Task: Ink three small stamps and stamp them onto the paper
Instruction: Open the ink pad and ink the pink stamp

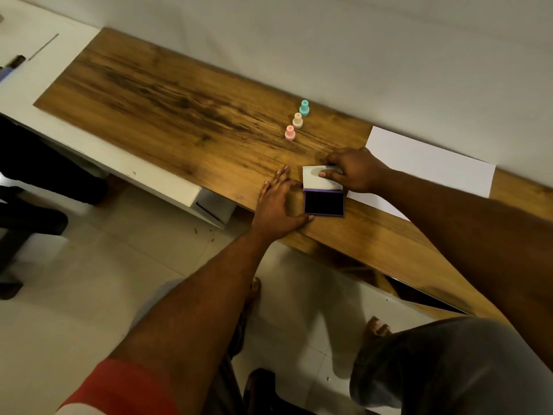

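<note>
The ink pad was shown opened at the near edge of the table, its lid pinched by the right hand and its base braced by the flat left hand, while the three stamps stood untouched beyond it and the paper beside it was left blank.

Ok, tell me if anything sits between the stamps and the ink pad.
Only the pad's own opened lid, held by the right hand, lies between the three stamps and the ink pad; the rest is bare table.
</note>
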Demonstrator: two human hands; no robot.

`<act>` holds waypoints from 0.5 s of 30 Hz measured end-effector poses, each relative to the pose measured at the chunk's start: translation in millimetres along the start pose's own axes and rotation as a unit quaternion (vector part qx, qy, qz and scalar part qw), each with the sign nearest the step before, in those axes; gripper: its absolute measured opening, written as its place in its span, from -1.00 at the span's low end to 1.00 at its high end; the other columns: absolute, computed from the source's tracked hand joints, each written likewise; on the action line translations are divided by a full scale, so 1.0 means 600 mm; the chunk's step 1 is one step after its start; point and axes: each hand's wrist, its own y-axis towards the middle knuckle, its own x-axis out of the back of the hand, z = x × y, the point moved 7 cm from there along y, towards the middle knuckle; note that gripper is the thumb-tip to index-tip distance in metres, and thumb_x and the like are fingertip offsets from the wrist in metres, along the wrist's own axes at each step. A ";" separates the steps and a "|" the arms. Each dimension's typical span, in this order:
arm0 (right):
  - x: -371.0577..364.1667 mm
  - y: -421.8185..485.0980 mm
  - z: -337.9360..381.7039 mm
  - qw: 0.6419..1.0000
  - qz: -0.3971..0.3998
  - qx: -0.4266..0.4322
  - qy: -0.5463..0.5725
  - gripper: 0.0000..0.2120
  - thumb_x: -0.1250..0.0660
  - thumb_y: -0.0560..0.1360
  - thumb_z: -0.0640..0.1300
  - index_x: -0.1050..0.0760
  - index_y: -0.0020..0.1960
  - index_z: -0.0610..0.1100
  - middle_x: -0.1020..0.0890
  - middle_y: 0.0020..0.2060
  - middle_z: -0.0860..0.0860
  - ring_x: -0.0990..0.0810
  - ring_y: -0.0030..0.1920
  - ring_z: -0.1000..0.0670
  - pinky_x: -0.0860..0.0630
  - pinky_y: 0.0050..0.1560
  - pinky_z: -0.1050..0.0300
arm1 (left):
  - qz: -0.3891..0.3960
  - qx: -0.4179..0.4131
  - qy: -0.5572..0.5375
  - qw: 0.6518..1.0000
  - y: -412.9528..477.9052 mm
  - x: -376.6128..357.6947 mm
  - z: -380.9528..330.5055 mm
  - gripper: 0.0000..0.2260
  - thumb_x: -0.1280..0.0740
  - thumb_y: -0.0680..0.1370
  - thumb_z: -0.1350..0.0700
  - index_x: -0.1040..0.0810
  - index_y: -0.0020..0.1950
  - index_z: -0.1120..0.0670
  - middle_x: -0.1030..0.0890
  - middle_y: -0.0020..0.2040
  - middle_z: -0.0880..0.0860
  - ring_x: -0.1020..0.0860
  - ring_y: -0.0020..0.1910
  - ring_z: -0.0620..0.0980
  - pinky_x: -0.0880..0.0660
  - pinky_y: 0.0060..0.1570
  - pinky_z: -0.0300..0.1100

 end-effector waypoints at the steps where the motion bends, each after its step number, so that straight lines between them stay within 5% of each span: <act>1: 0.001 0.000 0.000 1.000 -0.005 0.003 -0.007 -0.44 -0.19 0.63 0.28 -0.46 0.47 -0.05 -0.58 0.37 -0.05 -0.51 0.34 -0.15 -0.45 0.33 -0.18 | 0.000 0.001 0.000 1.000 0.000 0.000 0.000 -0.29 -0.60 0.42 -0.20 -0.47 0.49 -0.03 -0.14 0.73 0.04 -0.02 0.72 0.00 0.07 0.65 0.06; 9: 0.019 0.006 -0.005 0.994 -0.102 0.016 -0.041 -0.57 -0.28 0.63 0.21 -0.64 0.29 -0.07 -0.69 0.16 -0.01 -0.61 0.12 -0.08 -0.54 0.02 0.08 | 0.015 0.009 -0.017 1.000 -0.004 0.006 -0.008 -0.27 -0.62 0.42 -0.16 -0.45 0.51 -0.02 -0.13 0.74 0.03 -0.02 0.72 0.00 0.09 0.64 0.03; 15: 0.065 0.068 0.050 0.979 -0.205 -0.007 -0.023 -0.70 -0.30 0.62 0.07 -0.62 0.26 -0.03 -0.70 0.04 -0.05 -0.63 -0.01 -0.10 -0.50 -0.12 0.10 | 0.048 0.064 -0.116 0.990 0.007 0.049 0.014 -0.30 -0.62 0.48 0.00 -0.44 0.56 -0.04 -0.39 0.62 -0.04 -0.31 0.61 -0.04 -0.29 0.56 -0.11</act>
